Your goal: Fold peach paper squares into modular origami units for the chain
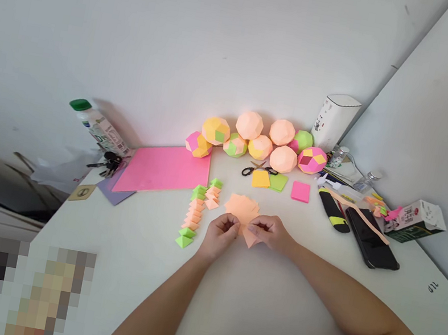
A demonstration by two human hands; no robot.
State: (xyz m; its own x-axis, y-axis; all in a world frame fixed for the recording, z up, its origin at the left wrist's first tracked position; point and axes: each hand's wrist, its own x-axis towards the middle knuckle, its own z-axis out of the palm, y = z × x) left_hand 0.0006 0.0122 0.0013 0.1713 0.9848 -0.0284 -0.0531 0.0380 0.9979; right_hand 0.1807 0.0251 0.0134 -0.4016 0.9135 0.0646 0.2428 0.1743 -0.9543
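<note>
My left hand [220,237] and my right hand [275,234] pinch a peach piece of paper [251,239] between thumbs and fingers, its pointed corner hanging toward me. Just beyond my fingertips lie more peach paper pieces [242,204], overlapping on the table; where they end and the held piece begins is hard to see. Left of my left hand stands a row of folded paper units [194,214], peach in the middle and green at the ends. A shorter row of folded units [213,194] sits beside it.
Several faceted paper balls [249,125] line the wall. Nearer are scissors [259,168] and yellow, green and pink sticky-note pads [300,191]. A pink sheet [167,169] and a bottle [101,127] are left; a phone [371,239], a cutter-like tool [334,211] and a carton [416,221] are right.
</note>
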